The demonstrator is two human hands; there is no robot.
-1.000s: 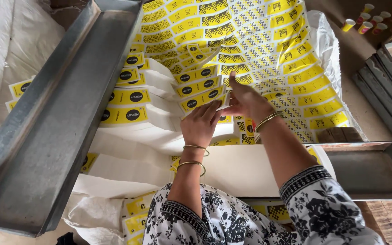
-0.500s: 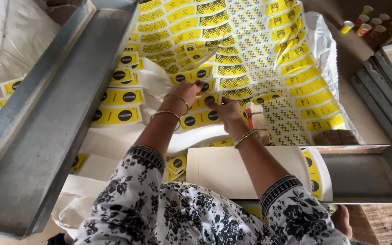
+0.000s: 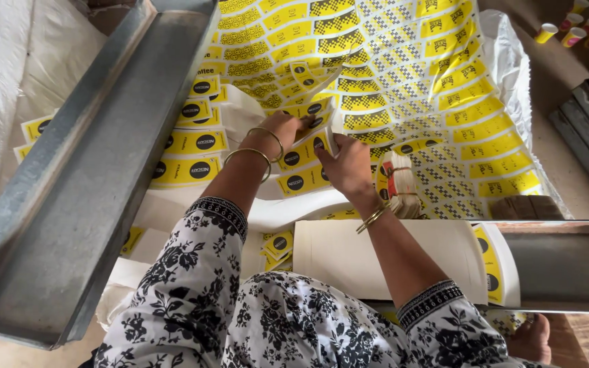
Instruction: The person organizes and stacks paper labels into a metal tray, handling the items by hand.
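Observation:
A big spread of yellow printed sheets (image 3: 403, 82) with black patterns lies in front of me. My left hand (image 3: 282, 129) and my right hand (image 3: 349, 167) meet at the middle of it, both gripping the lifted edge of one printed sheet (image 3: 315, 109), which curls upward between them. Both wrists carry gold bangles, and my sleeves are white with a black flower print. More yellow sheets with black round marks (image 3: 195, 146) lie to the left of my left arm.
A long grey metal tray (image 3: 83, 184) runs diagonally at left. Another metal tray (image 3: 567, 262) sits at right with white curved sheets (image 3: 390, 255) over its end. A tied bundle (image 3: 398, 184) lies by my right hand. Paper cups (image 3: 574, 31) stand top right.
Both hands have moved forward and left across the sheets and now pinch a sheet edge that is lifted higher. The view has shifted slightly with my lean.

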